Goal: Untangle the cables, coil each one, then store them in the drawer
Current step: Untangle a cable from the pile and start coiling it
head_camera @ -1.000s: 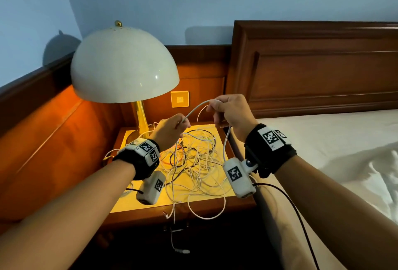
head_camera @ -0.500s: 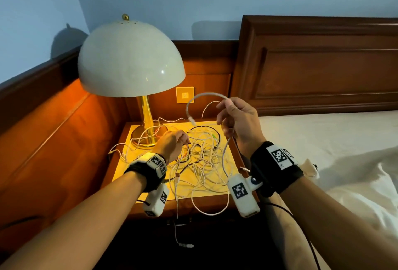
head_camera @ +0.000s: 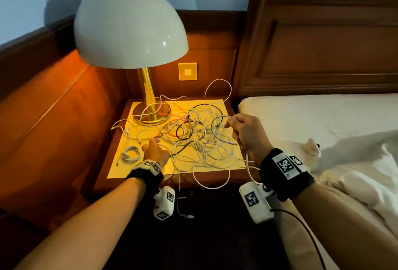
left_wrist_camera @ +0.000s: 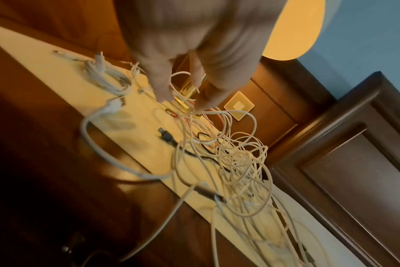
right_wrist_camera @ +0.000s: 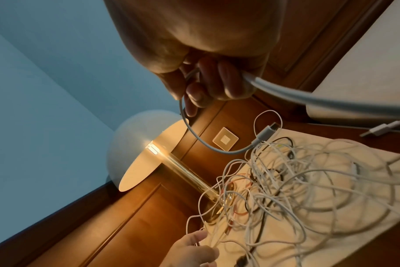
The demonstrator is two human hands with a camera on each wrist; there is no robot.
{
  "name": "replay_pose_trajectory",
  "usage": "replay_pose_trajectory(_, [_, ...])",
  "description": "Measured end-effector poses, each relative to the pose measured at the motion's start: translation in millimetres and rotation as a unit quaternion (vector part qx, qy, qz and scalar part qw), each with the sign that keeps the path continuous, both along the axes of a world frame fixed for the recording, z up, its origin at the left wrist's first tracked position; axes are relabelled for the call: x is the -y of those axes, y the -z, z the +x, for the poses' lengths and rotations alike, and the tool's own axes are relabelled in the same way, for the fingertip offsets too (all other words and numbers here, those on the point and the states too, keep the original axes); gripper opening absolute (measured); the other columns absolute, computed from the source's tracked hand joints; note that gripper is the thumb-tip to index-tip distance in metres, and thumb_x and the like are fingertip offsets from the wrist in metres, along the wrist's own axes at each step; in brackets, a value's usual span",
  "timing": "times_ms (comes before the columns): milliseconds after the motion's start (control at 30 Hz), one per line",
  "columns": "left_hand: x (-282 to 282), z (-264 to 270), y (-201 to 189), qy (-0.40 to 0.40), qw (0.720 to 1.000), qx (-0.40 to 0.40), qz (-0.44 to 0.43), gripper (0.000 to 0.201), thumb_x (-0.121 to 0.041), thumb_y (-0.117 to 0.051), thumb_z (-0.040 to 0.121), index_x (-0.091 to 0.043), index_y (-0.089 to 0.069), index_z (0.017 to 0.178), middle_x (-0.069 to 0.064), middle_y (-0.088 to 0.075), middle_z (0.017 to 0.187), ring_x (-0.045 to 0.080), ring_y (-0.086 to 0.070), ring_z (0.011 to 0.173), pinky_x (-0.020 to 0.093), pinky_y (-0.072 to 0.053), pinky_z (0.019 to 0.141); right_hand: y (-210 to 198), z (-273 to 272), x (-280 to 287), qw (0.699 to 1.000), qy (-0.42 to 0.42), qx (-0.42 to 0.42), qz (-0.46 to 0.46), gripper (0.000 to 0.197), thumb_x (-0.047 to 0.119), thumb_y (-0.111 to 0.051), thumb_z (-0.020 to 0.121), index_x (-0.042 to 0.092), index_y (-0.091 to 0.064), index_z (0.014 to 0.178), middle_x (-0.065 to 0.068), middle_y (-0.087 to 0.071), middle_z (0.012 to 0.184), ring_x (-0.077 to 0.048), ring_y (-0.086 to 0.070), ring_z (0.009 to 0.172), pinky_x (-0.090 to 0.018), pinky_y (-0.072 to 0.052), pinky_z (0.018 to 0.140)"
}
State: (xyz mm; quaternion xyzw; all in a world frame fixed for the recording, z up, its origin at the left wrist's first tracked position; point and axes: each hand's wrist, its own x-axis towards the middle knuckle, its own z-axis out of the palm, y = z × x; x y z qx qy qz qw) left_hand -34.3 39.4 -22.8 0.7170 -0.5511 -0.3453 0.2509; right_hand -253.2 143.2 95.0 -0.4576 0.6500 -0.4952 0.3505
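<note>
A tangle of mostly white cables, with black and orange strands in it, covers the nightstand top. My right hand hovers at the tangle's right edge and grips a thicker white cable. That cable loops down to a free connector. My left hand reaches into the front left of the tangle. Its thumb and forefinger stand apart on either side of thin white strands. A coiled white cable lies alone at the front left. No drawer shows.
A domed lamp on a brass base stands at the back left, with strands lying over the base. A wall plate is behind, and the bed and headboard are to the right. One cable end dangles off the front edge.
Both hands held the white cable up a second ago. My left hand let go and dropped into the tangle's front left. My right hand came down with the cable.
</note>
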Motion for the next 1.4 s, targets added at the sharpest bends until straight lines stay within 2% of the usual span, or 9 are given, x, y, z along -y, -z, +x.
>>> replay_pose_trajectory(167, [-4,-12,-7,0.055,0.998,-0.007,-0.029,0.044,-0.019,-0.069,0.083,-0.015,-0.053,0.124,0.013,-0.036,0.140,0.035,-0.042,0.125,0.043,-0.041,0.099,6,6,-3,1.000,-0.017,-0.023,-0.013,0.031,0.019,-0.048,0.100,0.003,-0.057,0.075,-0.002,-0.034,0.049,-0.006,-0.026,0.036,-0.020,-0.022,0.038])
replay_pose_trajectory(333, [-28,-41,-62,0.288,0.930,-0.208,-0.094,0.062,-0.017,-0.078,0.079,-0.025,-0.047,0.132,-0.004,-0.052,0.132,0.013,-0.047,0.122,0.031,-0.041,0.091,11,16,-12,0.994,-0.086,-0.071,-0.007,0.033,0.020,-0.051,0.098,0.008,-0.056,0.068,0.007,-0.039,0.043,-0.003,-0.031,0.036,-0.017,-0.026,0.039])
replay_pose_trajectory(500, [-52,-38,-85,0.421,0.875,-0.238,-0.016,0.018,-0.021,-0.056,0.096,-0.007,-0.066,0.094,0.011,-0.064,0.083,0.014,-0.061,0.077,0.026,-0.047,0.074,18,17,-26,0.992,-0.111,-0.045,-0.026,0.030,0.014,-0.056,0.096,0.007,-0.057,0.067,0.014,-0.042,0.040,-0.001,-0.037,0.037,-0.011,-0.028,0.042])
replay_pose_trajectory(667, [-51,6,-90,0.300,0.875,-0.380,0.024,0.024,-0.027,-0.055,0.086,-0.007,-0.063,0.074,-0.004,-0.046,0.060,0.005,-0.037,0.045,0.024,-0.041,0.060,49,-4,-39,0.986,-0.114,-0.123,0.006,0.029,0.016,-0.068,0.088,0.001,-0.057,0.066,0.002,-0.043,0.055,-0.002,-0.035,0.047,-0.020,-0.030,0.053])
replay_pose_trajectory(800, [-37,50,-102,0.135,0.855,-0.499,-0.023,0.031,-0.032,-0.052,0.090,-0.018,-0.065,0.066,-0.009,-0.032,0.050,0.004,-0.026,0.039,0.020,-0.038,0.048,62,-15,-54,0.974,-0.126,-0.181,0.048,0.020,0.016,-0.070,0.087,0.003,-0.064,0.073,0.003,-0.052,0.059,0.001,-0.046,0.051,-0.010,-0.034,0.052])
replay_pose_trajectory(933, [-32,82,-105,0.011,0.839,-0.543,-0.028,0.035,-0.040,-0.051,0.095,-0.020,-0.054,0.066,-0.011,-0.026,0.047,0.006,-0.021,0.042,0.018,-0.031,0.046,70,-12,-55,0.994,-0.093,-0.052,0.006,0.016,0.005,-0.071,0.083,-0.005,-0.059,0.079,-0.009,-0.060,0.063,-0.007,-0.050,0.054,-0.010,-0.037,0.053])
replay_pose_trajectory(1133, [-47,103,-93,0.009,0.741,-0.670,-0.040,0.031,-0.035,-0.043,0.098,-0.020,-0.062,0.078,-0.010,-0.033,0.050,0.005,-0.027,0.043,0.015,-0.037,0.054,69,0,-50,0.994,-0.038,0.088,-0.056,0.018,-0.005,-0.071,0.078,0.001,-0.055,0.074,0.007,-0.050,0.050,-0.001,-0.040,0.042,-0.013,-0.033,0.043])
replay_pose_trajectory(1267, [-57,108,-87,0.014,0.769,-0.637,-0.040,0.034,-0.038,-0.040,0.101,-0.020,-0.066,0.088,-0.010,-0.029,0.050,0.005,-0.024,0.042,0.012,-0.030,0.047,72,3,-49,0.992,0.039,0.089,-0.079,0.017,0.001,-0.074,0.079,0.004,-0.057,0.074,-0.006,-0.042,0.053,-0.006,-0.032,0.041,-0.016,-0.030,0.042])
replay_pose_trajectory(1400, [-71,108,-84,-0.008,0.793,-0.609,-0.018,0.025,-0.032,-0.044,0.092,-0.021,-0.053,0.072,-0.010,-0.026,0.046,0.004,-0.018,0.036,0.016,-0.018,0.033,75,10,-59,0.995,0.054,0.037,-0.073,0.015,0.003,-0.074,0.079,-0.002,-0.060,0.081,-0.015,-0.045,0.058,-0.012,-0.035,0.044,-0.017,-0.034,0.043])
